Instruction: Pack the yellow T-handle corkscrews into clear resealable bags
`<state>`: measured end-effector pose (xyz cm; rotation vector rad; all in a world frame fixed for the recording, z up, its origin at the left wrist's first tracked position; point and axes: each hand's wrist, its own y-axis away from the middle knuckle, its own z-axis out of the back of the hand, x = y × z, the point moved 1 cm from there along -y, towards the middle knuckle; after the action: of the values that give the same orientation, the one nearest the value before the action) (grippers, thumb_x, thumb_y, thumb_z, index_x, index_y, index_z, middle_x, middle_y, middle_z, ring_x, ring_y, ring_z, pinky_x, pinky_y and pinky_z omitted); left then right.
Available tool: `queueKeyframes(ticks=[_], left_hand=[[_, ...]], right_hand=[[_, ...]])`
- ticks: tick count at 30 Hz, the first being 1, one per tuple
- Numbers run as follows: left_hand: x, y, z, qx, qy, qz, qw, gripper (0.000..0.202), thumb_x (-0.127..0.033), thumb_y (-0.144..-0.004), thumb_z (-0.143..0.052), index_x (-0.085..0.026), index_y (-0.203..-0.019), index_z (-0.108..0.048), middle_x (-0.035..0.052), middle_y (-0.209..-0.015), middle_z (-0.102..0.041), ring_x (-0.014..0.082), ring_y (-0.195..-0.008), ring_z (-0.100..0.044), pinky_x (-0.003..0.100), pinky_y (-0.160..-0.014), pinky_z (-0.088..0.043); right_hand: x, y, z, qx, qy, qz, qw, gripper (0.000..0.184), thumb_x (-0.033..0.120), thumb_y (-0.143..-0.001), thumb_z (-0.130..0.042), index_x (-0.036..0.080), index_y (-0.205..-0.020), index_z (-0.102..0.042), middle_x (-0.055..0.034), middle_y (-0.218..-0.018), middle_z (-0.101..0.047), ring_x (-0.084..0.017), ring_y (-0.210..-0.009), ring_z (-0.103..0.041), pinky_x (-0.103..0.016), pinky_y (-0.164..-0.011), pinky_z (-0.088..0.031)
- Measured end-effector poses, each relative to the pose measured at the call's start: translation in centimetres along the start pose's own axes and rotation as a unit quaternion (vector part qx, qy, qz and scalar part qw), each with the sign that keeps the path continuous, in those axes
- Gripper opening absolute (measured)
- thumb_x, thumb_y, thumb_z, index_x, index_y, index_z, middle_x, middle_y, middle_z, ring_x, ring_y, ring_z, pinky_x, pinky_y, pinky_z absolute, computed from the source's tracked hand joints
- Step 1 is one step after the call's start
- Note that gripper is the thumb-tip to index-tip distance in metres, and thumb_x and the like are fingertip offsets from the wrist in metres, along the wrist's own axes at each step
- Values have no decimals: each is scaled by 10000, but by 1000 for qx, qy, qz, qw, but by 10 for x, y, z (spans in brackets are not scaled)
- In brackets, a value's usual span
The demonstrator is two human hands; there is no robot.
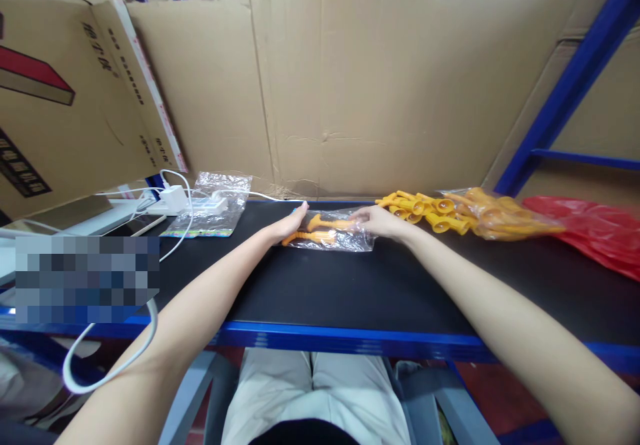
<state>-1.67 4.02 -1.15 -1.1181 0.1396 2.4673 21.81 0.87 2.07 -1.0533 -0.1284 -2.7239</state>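
A clear plastic bag [345, 242] lies on the black tabletop between my two hands. In it show two slim orange plastic pieces [313, 236], one above the other, the lower one ribbed at its left end. My left hand [289, 225] is at the bag's left end, edge-on to me, holding it there; part of its fingers is hidden. From the right, my right hand [379, 222] has its fingers curled together at the right end of the upper orange piece, over the bag. Whether that piece lies fully inside the bag I cannot tell.
Right of my hand lies a pile of yellow-orange horn-shaped pieces [425, 210], beside a filled clear bag [500, 215] and a red plastic bag [590, 225]. Leftward are another clear bag [220, 215], a white charger [173, 200], cables and a phone [134, 224]. Cardboard [375, 92] walls the back.
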Motion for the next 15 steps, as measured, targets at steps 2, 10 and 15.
queueKeyframes(ticks=[2, 10, 15], left_hand=[[-2, 1, 0, 1, 29, 22, 999, 748, -588, -843, 35, -158, -1408, -201, 38, -1456, -160, 213, -1347, -158, 325, -1056, -244], [-9, 5, 2, 8, 72, 33, 997, 735, -578, -850, 17, -155, -1402, -218, 42, -1448, -194, 199, -1338, -195, 291, -1049, -259], [-4, 1, 0, 12, 103, 32, 994, 733, -576, -857, -2, -136, -1393, -239, 70, -1438, -245, 188, -1330, -227, 261, -1037, -274]], right_hand=[[-4, -4, -7, -12, -51, 18, 998, 401, 258, -701, -652, 90, -1062, -603, -103, -888, -668, -138, -642, -602, -248, -596, -486], [-8, -10, -17, -71, -68, 57, 994, 273, 183, -695, -643, 104, -956, -627, -74, -801, -672, -158, -662, -626, -286, -669, -501], [-9, -12, -24, -83, -109, 60, 989, 337, 164, -687, -652, 95, -1012, -598, -91, -876, -671, -175, -770, -637, -303, -763, -493]])
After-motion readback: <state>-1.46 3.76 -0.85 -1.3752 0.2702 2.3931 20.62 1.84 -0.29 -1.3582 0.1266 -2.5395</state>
